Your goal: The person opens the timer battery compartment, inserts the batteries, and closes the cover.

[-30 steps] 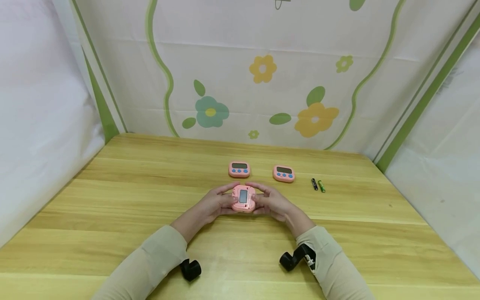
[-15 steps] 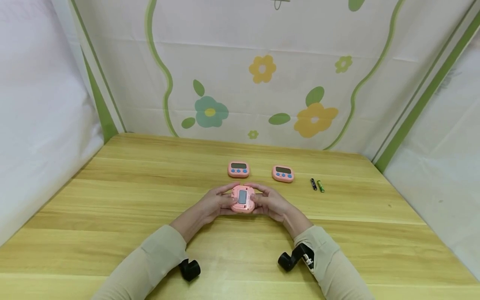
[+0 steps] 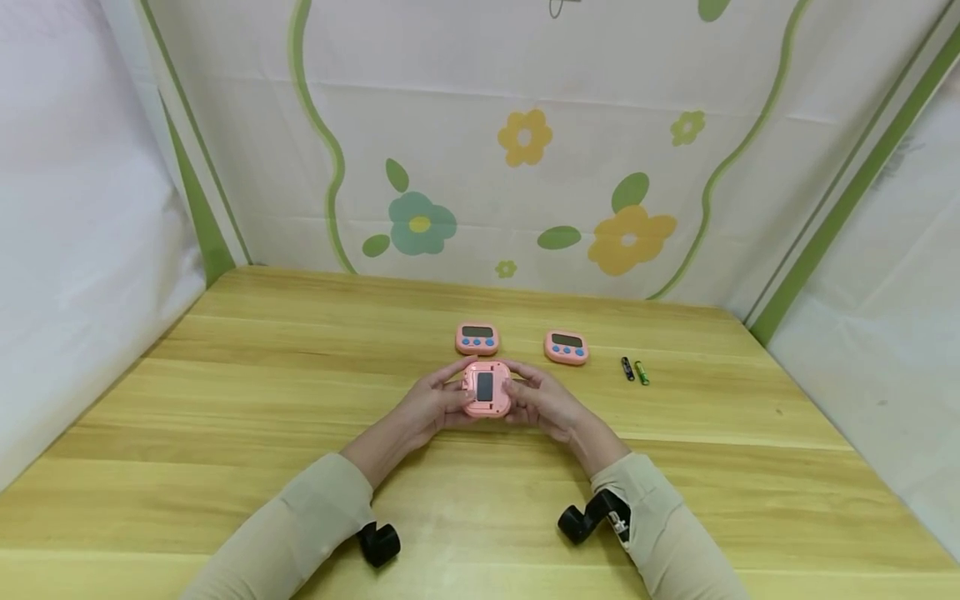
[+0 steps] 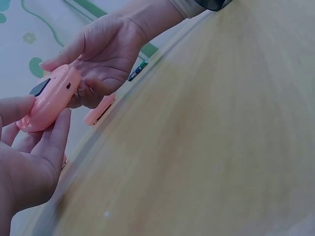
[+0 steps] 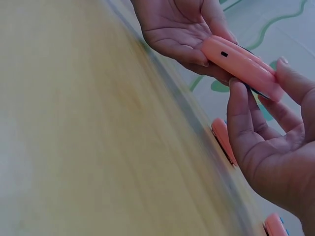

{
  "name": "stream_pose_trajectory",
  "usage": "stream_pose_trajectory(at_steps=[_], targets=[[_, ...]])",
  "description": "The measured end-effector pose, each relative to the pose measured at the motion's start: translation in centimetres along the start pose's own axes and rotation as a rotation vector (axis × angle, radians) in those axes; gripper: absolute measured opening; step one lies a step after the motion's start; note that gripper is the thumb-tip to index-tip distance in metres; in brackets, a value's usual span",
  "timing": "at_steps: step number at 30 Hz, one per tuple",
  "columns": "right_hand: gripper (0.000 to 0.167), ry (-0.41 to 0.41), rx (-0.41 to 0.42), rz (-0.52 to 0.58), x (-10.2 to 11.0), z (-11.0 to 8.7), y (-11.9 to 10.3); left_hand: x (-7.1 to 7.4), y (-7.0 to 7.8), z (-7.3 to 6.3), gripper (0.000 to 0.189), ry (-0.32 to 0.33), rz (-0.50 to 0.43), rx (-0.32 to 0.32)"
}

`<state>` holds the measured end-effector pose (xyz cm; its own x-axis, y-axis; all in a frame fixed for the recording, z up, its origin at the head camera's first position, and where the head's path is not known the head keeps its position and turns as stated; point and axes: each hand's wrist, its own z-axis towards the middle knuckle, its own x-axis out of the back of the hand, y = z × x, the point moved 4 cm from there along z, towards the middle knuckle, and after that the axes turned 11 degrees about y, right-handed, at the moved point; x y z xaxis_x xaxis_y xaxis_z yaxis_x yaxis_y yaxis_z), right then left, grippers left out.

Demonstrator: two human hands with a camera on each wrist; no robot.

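Between both hands, a pink digital timer (image 3: 486, 388) is held back side up, its dark rectangular panel facing the head camera. My left hand (image 3: 429, 405) grips its left edge, thumb on top and fingers beneath. On the opposite edge my right hand (image 3: 549, 407) pinches it the same way. In the left wrist view the timer (image 4: 53, 98) is seen from its rim, with a small dark slot in the side; the right wrist view also shows a slot in the timer's rim (image 5: 241, 66). Its front face is turned down and mostly hidden.
Two more pink timers with blue buttons lie face up beyond the hands, one straight ahead (image 3: 477, 339) and one to its right (image 3: 566, 347). Farther right, a black battery (image 3: 627, 368) and a green battery (image 3: 642, 372) lie side by side. A flowered cloth (image 3: 465, 150) hangs behind the wooden table (image 3: 225, 400).
Both hands have lifted the timer slightly and tilted it, so its back panel turns from pale and reflective to dark. The other timers and the batteries lie where they were.
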<state>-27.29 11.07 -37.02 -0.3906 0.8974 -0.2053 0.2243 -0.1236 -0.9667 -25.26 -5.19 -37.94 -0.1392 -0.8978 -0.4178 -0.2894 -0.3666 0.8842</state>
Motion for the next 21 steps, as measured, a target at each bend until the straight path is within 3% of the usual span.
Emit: stream_pose_trajectory(at_steps=[7, 12, 16, 21], targets=[[0.050, 0.061, 0.050, -0.049, -0.23, -0.13, -0.22, 0.18, -0.21, 0.48, 0.056, 0.069, 0.014, -0.015], [0.049, 0.116, 0.124, -0.142, -0.45, -0.15, -0.55, 0.23, -0.13, 0.44, 0.051, 0.133, 0.094, -0.076], [0.046, 0.166, 0.148, -0.204, -0.53, -0.19, -0.80, 0.21, -0.06, 0.38, 0.051, 0.143, 0.144, -0.118], [0.044, 0.204, 0.157, -0.264, -0.68, -0.27, -1.01, 0.34, -0.13, 0.40, 0.046, 0.154, 0.118, -0.103]])
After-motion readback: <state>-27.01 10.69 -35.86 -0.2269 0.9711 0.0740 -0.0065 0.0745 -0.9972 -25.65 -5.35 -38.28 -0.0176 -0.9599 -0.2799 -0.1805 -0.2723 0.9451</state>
